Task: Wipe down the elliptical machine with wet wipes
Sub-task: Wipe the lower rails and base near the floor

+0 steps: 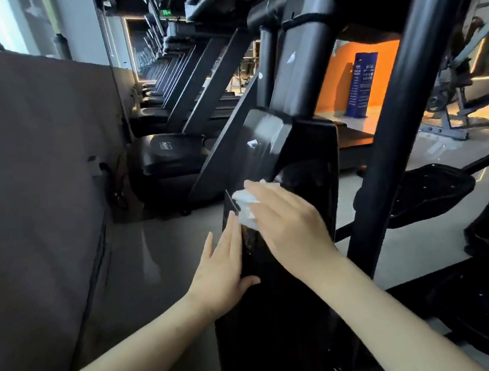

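- Two hands at work on one elliptical machine [405,97], both on its glossy black front housing [310,158].
- Right hand [291,225]: fingers stretched almost straight and laid flat over a crumpled white wet wipe [246,206], pressing it against the housing's upper left part, just below the angled cap.
- Left hand [222,268]: fingers straight and together along the housing's left edge, thumb on the front face. It holds nothing and seems to brace.
- Step in hand, as judged: wiping the housing.
- Next move, as judged: calls for even pressure and strokes down the lower face, the left hand shifting clear. Whether the pedal [428,187] has been wiped cannot be told.
- Surroundings: row of treadmills [171,151] behind; grey padded panel [27,181] at left.
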